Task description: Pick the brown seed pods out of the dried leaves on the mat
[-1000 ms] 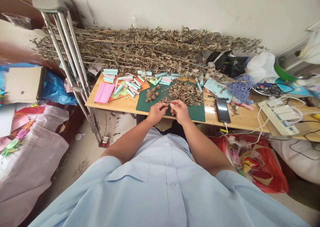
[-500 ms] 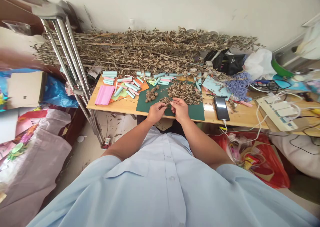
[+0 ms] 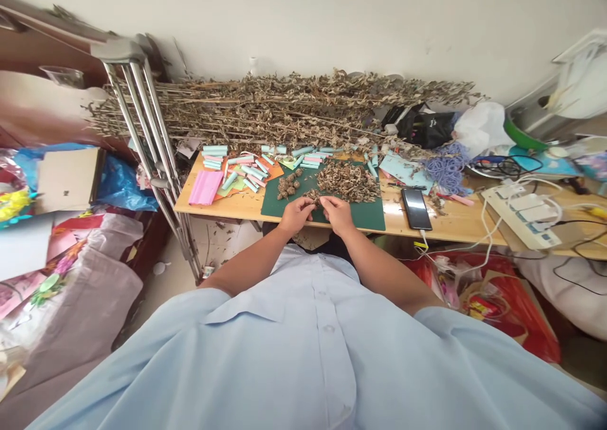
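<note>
At the front edge of a green mat (image 3: 370,218), my left hand (image 3: 297,215) and my right hand (image 3: 336,214) are close together, fingers pinched. Whatever is between the fingertips is too small to make out. A small heap of dried plant bits (image 3: 312,195) lies just beyond them. The larger pile of dried leaves (image 3: 348,181) sits behind my right hand. Rolled brown leaf balls (image 3: 289,184) rest on the mat behind my left hand.
Blue and pink paper rolls (image 3: 244,169) and a pink paper stack (image 3: 205,187) lie left. Dried stalks (image 3: 284,107) span the table's back. A phone (image 3: 416,208), purple cord (image 3: 446,169) and power strip (image 3: 521,212) are right. Crutches (image 3: 147,120) stand left.
The whole view has shifted slightly, with the table contents lower in the picture. My right hand's fingers are closed more tightly; both hands stay close together over the mat's front edge.
</note>
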The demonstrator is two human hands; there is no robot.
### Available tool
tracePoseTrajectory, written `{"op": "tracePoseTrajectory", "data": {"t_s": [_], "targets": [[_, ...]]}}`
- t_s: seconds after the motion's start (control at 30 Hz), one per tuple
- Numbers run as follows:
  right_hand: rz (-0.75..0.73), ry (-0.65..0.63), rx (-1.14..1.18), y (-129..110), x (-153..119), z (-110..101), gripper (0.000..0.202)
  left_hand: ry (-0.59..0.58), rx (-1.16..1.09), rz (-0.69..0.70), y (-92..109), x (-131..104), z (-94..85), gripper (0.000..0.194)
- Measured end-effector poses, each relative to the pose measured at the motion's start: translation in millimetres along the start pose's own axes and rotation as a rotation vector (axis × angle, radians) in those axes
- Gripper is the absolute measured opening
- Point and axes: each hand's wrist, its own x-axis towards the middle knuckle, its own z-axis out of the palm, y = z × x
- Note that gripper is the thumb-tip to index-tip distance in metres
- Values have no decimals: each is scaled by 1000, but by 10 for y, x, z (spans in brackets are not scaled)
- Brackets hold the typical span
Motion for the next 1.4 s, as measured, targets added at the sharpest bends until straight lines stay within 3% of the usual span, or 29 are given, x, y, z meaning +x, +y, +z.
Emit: {"op": "tracePoseTrajectory", "data": {"t_s": [0.13,0.23,0.7,1.0,1.4], "targets": [[39,-145,-19,-15,9,-49,41,-58,28,8,21,10,-11,21],[34,-176,-20,-1,30,-59,37,-66,73,30,34,15,-18,22],[-46,-162,-122,9,10,-45,24,-23,164,-38,133,-11,60,21],[-107,-167,-263,34,18,-66,26,32,309,-39,211,-52,91,23],[-81,-203,-292,-12,-4,-70,22,35,221,-82,159,5,91,22]]}}
